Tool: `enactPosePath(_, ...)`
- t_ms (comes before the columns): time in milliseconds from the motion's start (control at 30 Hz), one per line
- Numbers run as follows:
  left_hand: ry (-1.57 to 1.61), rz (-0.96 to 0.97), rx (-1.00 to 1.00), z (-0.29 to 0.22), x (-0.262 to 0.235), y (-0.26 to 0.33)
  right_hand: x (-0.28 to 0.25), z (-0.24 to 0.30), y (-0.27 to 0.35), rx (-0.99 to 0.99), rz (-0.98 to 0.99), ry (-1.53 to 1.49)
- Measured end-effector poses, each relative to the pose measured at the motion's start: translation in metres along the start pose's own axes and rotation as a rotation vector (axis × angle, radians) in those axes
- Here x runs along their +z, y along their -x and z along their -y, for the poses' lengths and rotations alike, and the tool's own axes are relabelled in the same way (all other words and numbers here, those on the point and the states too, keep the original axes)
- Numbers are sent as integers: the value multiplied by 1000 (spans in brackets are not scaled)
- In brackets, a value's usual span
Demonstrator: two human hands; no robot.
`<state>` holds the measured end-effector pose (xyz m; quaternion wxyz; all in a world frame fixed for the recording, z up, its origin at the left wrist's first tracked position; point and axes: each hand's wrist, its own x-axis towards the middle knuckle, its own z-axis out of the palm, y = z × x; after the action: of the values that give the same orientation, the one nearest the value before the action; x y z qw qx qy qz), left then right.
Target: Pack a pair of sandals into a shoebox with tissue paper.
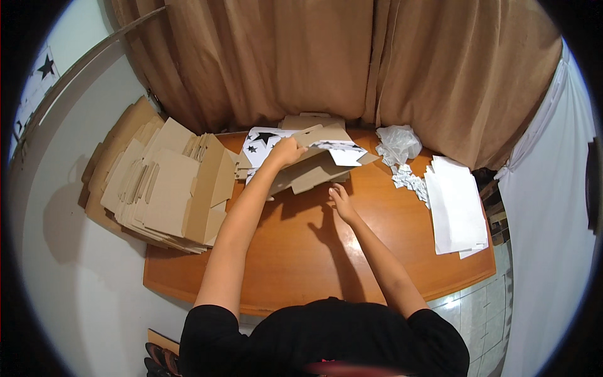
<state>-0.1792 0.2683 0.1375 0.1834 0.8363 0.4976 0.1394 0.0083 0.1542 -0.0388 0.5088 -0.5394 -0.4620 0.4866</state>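
Holding a folded piece of brown cardboard [314, 176] over the far middle of the table [295, 270], left hand [287, 152] closed on its upper left edge; right hand [341, 202] is loosely open, fingers a bit curled, just by the lower edge, can't tell if the fingertips touch; as for markings, it's black stars on white, one patch at the upper right of the held cardboard, more on a white star-printed sheet [260, 139] behind the left hand; there's also a wall sheet [45, 68] with a big black star at upper left; any lettering is too small for me to make out

Edges-wise, a big pile of flattened cardboard boxes [163, 188] takes up the left end, up against the wall; white paper stack [455, 204] sits close to the right edge, with small white packets [411, 182] just beside it and a clear plastic bag [398, 143] behind those; brown curtain [314, 56] hangs right along the back; most of the room to move is the stretch of wood from the right forearm over to the paper, plus the strip between the arms
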Motion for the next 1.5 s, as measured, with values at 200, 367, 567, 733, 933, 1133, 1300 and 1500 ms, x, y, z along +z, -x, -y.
enactPosePath(200,105,-387,116,-46,-23,66,22,52,49,155,-27,-14)
enactPosePath(367,312,-719,194,-84,-45,114,-9,44,75,-136,-308,81)
enactPosePath(567,806,-719,258,-74,-21,188,-69,139,103,-476,-502,562)
enactPosePath(733,1021,-426,-180,-88,23,260,-76,216,133,-598,-260,928)
enactPosePath(933,559,-590,-511,-50,121,295,-63,196,122,-514,172,1194)
enactPosePath(1133,685,-691,-503,-61,117,309,-64,166,102,-472,458,1226)
enactPosePath(1300,788,-638,-566,-43,142,310,-44,162,133,-764,27,1250)
enactPosePath(1500,770,-953,-611,-59,148,307,-34,142,212,-216,4,1053)
